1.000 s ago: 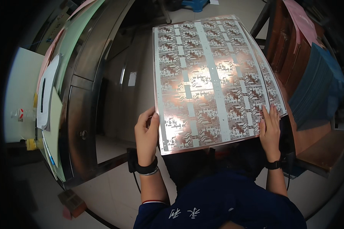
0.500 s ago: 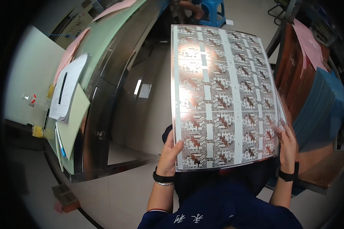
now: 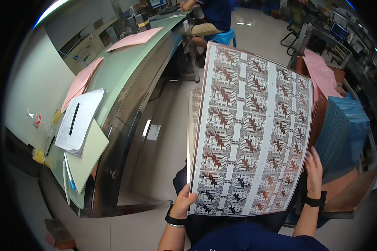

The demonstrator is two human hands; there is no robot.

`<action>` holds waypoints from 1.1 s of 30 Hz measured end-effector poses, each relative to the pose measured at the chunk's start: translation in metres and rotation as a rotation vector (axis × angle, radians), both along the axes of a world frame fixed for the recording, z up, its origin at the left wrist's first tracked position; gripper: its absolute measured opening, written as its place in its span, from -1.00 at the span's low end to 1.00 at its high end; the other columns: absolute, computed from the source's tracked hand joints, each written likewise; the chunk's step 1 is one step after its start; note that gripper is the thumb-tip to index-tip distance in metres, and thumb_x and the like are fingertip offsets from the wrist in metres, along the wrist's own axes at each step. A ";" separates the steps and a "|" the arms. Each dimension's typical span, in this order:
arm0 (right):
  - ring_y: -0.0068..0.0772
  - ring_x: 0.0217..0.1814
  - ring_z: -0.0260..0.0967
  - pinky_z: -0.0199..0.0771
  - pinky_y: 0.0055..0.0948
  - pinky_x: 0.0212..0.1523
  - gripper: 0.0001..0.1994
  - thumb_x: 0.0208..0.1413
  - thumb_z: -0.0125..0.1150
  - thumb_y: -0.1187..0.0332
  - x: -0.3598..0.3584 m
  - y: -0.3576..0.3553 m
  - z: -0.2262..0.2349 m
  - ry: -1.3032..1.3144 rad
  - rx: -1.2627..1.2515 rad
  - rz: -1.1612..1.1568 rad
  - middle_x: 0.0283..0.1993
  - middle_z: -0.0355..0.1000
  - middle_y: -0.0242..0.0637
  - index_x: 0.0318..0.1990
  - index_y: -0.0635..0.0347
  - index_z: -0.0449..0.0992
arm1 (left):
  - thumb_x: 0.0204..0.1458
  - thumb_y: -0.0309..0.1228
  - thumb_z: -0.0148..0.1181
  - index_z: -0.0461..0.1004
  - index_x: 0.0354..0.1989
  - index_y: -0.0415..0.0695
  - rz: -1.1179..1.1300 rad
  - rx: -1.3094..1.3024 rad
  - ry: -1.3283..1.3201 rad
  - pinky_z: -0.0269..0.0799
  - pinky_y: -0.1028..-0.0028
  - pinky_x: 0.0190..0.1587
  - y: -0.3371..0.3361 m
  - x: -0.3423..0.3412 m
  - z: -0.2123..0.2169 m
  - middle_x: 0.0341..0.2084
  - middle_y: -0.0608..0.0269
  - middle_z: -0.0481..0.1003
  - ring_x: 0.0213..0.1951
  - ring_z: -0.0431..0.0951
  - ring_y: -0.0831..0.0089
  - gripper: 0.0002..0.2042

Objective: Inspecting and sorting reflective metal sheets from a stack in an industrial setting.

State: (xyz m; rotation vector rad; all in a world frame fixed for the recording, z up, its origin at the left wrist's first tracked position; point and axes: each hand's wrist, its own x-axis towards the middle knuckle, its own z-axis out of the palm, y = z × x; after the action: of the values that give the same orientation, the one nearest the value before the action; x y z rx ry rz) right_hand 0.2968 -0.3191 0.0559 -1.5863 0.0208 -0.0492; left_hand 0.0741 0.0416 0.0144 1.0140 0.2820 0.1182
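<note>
A large circuit board panel (image 3: 262, 125), with repeated brown and silvery trace patterns and pale strips, stands tilted up in front of my body. My left hand (image 3: 184, 202) grips its lower left corner, thumb on the front face, other fingers hidden behind. Beyond its left edge shows a strip of a second, similar panel (image 3: 194, 104); how that one is held is hidden. My right hand (image 3: 314, 171) is at the lower right edge, fingers stretched out and slightly apart. Whether it touches the edge is hard to tell.
At left a green-topped metal desk (image 3: 132, 90) carries a notebook (image 3: 79, 121) with a pen, pink sheets and a bottle. Blue boards (image 3: 343, 129) stand stacked on a rack at right, near my right hand. A person (image 3: 215, 19) sits on a blue stool ahead.
The view has tilted up, showing more of the room. The panel's face has turned and lost its glare, and the second panel shows at its left. My right fingers have come off its front face.
</note>
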 end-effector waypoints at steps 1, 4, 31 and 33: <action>-0.58 -0.02 0.27 0.27 -0.63 -0.04 -0.52 0.25 -0.13 0.29 0.002 -0.008 -0.005 0.049 0.008 0.078 0.14 0.24 -0.20 0.25 0.32 0.06 | 0.02 -0.32 0.15 0.12 0.18 -0.28 0.000 -0.013 0.000 0.19 0.46 0.09 0.000 0.001 0.002 0.00 0.18 0.37 0.02 0.35 0.47 -0.43; -0.47 0.02 0.32 0.34 -0.49 0.00 -0.54 0.23 -0.12 0.36 -0.007 0.001 0.005 0.165 0.507 0.229 0.09 0.29 -0.22 0.24 0.35 0.06 | 0.02 -0.33 0.15 0.12 0.18 -0.29 0.016 -0.013 -0.010 0.20 0.45 0.09 0.000 0.002 0.002 -0.01 0.18 0.38 0.01 0.36 0.46 -0.43; -0.26 0.13 0.26 0.29 -0.27 0.11 -0.51 0.09 -0.05 0.55 -0.045 0.080 0.000 0.086 0.817 0.361 0.17 0.20 -0.17 0.21 0.27 0.08 | 0.09 -0.50 0.00 -0.06 0.26 -0.13 0.228 -0.314 -0.284 0.14 0.20 0.19 -0.042 0.042 0.026 0.16 0.09 0.16 0.17 0.20 0.22 -0.44; -0.26 0.13 0.26 0.30 -0.28 0.11 -0.50 0.09 -0.05 0.54 -0.042 0.065 0.001 0.125 0.817 0.375 0.17 0.20 -0.15 0.21 0.29 0.06 | 0.08 -0.55 -0.04 -0.01 0.23 -0.18 0.286 -0.272 -0.245 0.14 0.22 0.18 -0.026 0.037 0.028 0.13 0.05 0.21 0.13 0.26 0.24 -0.48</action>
State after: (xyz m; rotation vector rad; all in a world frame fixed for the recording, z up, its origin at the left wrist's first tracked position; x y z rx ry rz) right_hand 0.2544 -0.2539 0.0574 -0.7551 -0.1436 0.3169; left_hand 0.1110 0.0159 0.0425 0.6763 0.2100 0.4483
